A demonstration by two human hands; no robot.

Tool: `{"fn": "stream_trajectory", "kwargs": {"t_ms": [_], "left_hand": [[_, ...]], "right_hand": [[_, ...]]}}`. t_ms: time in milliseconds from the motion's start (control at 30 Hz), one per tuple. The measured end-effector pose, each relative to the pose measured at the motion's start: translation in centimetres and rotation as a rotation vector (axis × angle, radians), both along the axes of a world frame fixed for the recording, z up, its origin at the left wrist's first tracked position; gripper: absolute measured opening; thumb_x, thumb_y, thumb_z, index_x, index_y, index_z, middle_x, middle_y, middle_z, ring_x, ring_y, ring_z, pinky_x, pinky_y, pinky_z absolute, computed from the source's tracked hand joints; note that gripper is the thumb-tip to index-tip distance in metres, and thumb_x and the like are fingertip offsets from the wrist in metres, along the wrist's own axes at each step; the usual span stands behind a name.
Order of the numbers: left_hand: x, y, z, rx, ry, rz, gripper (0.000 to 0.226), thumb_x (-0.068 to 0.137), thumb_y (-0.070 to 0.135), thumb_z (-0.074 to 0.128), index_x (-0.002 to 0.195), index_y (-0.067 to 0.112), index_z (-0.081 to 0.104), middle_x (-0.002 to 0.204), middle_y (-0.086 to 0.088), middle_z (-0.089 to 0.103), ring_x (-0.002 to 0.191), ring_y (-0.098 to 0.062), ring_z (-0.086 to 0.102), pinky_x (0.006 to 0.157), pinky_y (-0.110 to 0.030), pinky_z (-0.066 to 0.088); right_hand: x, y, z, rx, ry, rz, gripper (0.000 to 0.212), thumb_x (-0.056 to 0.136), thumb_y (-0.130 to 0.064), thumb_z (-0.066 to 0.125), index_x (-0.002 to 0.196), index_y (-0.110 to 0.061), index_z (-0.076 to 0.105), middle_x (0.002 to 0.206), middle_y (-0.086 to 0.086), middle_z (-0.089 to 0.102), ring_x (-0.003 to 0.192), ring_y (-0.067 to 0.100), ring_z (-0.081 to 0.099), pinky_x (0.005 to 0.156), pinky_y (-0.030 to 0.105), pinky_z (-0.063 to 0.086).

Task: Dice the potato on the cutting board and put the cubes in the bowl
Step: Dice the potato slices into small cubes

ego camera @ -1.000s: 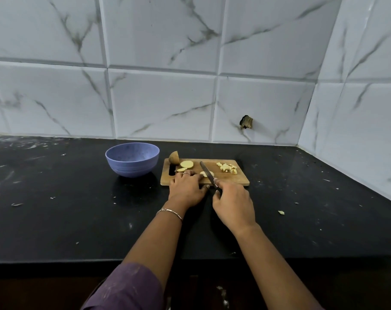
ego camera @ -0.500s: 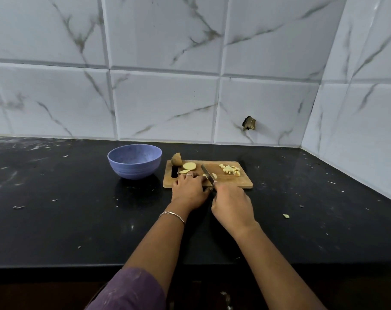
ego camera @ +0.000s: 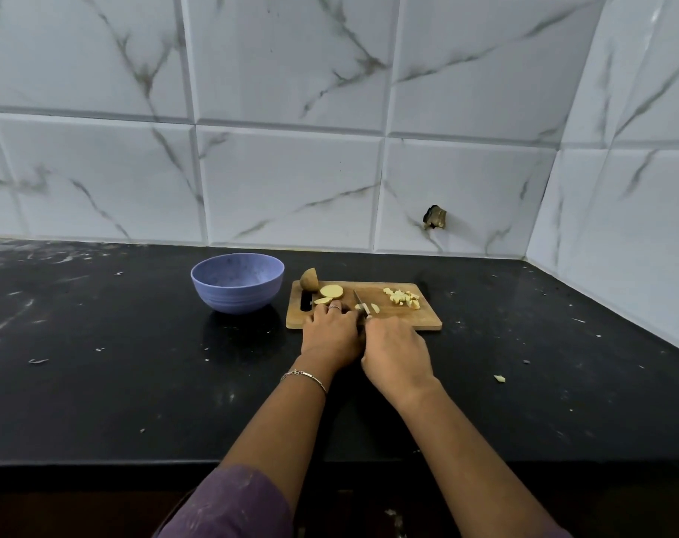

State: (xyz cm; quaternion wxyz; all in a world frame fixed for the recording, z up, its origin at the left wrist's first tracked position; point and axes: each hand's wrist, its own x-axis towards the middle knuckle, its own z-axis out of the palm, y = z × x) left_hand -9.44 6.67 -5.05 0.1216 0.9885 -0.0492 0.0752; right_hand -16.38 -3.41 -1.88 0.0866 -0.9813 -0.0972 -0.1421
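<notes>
On the cutting board (ego camera: pixel 407 323), the left hand (ego camera: pixel 330 333), fingers (ego camera: pixel 335 308) curled, held a potato slice (ego camera: pixel 373 307) while the right hand (ego camera: pixel 396 353) gripped the knife (ego camera: pixel 359 299) across it; cubes (ego camera: pixel 402 297) lay right, the bowl (ego camera: pixel 237 289) stood left.

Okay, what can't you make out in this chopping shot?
Head view:
Knife handle: wrapped inside the right hand; only the blade shows.
Left hand fingertips: hidden behind its own knuckles, so its hold on the potato slice is unclear.
Bowl bottom: near wall hides it.
Cubes: too small to count.
</notes>
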Motion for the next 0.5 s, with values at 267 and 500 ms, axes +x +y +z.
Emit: {"fn": "stream_trajectory", "kwargs": {"t_ms": [267, 500], "left_hand": [[0.2, -0.1, -0.1, 0.005, 0.010, 0.006, 0.047, 0.102, 0.044, 0.038, 0.146, 0.029, 0.041, 0.155, -0.005, 0.029, 0.139, -0.031, 0.026, 0.111, -0.048, 0.026], [0.2, -0.1, -0.2, -0.009, 0.015, 0.012, 0.052, 0.099, 0.050, 0.041, 0.146, 0.028, 0.042, 0.155, -0.003, 0.030, 0.140, -0.031, 0.026, 0.113, -0.048, 0.025]], "right_hand": [[-0.7, -0.2, -0.4, 0.024, -0.012, 0.012, 0.025, 0.097, -0.014, 0.060, 0.123, -0.015, 0.060, 0.112, 0.004, 0.064, 0.100, 0.017, 0.064, 0.079, 0.028, 0.052], [-2.0, -1.2, -0.6, 0.027, -0.048, 0.018, 0.023, 0.097, -0.014, 0.056, 0.119, -0.016, 0.061, 0.106, 0.003, 0.066, 0.098, 0.019, 0.064, 0.075, 0.029, 0.049]]}}
